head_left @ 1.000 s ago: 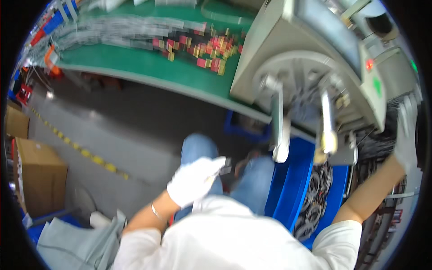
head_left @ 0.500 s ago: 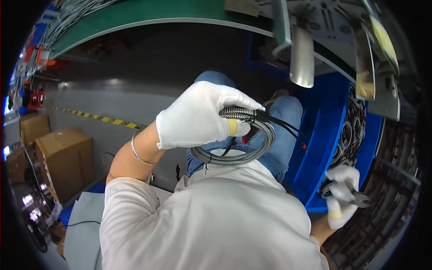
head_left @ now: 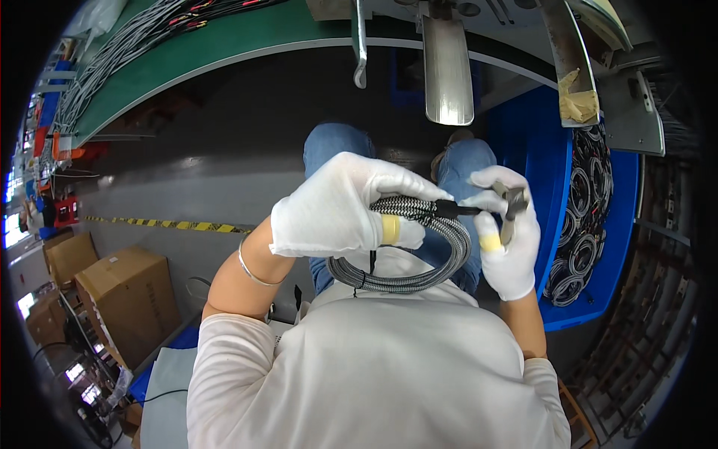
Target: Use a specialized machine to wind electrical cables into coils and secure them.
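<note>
My left hand [head_left: 336, 206], white-gloved with a yellow band on the thumb, is closed round a coil of grey braided cable [head_left: 407, 283] in front of my torso. Dark ties bind the coil. From its top, a black cable end [head_left: 462, 211] points right, towards my right hand [head_left: 512, 243]. That hand, in a white glove with a yellow finger band, is closed on a small grey metal tool [head_left: 516, 203], its kind blurred. The right thumb and fingertips meet at the black end; whether they grip it I cannot tell.
A blue bin [head_left: 552, 224] at the right contains several coiled cables [head_left: 583, 251]. Metal plates [head_left: 449, 75] hang over the green bench [head_left: 247, 34], where loose grey cables [head_left: 127, 56] lie at the far left. Cardboard boxes [head_left: 131, 292] stand left, near yellow-black floor tape [head_left: 172, 224].
My right hand has come from beside the blue bin up to the cable end, carrying the metal tool. The left hand still holds the coil; the whole view has shifted slightly.
</note>
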Motion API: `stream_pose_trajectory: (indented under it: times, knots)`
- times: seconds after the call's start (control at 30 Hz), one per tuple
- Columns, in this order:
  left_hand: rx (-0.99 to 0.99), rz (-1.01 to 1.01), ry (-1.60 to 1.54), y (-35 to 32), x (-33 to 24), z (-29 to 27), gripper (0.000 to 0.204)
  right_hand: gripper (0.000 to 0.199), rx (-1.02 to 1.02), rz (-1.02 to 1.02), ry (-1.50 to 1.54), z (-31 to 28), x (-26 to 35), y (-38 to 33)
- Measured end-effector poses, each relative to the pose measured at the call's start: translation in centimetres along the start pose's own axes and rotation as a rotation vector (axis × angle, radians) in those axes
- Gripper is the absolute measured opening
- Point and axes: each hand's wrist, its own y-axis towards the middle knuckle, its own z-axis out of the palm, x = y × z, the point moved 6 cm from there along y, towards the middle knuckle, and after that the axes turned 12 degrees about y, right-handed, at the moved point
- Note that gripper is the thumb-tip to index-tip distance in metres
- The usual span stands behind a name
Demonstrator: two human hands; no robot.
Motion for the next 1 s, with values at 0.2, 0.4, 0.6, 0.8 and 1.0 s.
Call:
stream_pose_trajectory:
  times: [0.2,0.4,0.6,0.8,1.0]
  knots:
    - [0.040,-0.110,-0.195,0.6,1.9,0.3,0.043,0.018,-0.007,0.402,0.829,2.7,-5.3,-0.1]
    - [0.021,-0.152,0.149,-0.3,0.6,-0.4,0.055,0.031,0.017,0.525,0.797,2.7,-4.1,-0.6]
    - [-0.125,0.138,0.897,-0.8,-0.1,0.2,0.066,0.025,-0.055,0.207,0.351,0.6,0.6,-1.4]
    - [0.193,0.027,0.754,-0.4,-0.3,0.6,0.060,0.031,0.002,0.371,0.276,-0.8,0.1,-2.5]
    - [0.099,0.227,0.424,0.4,0.1,1.2,0.056,0.021,-0.023,0.355,0.478,-1.0,-1.7,-2.1]
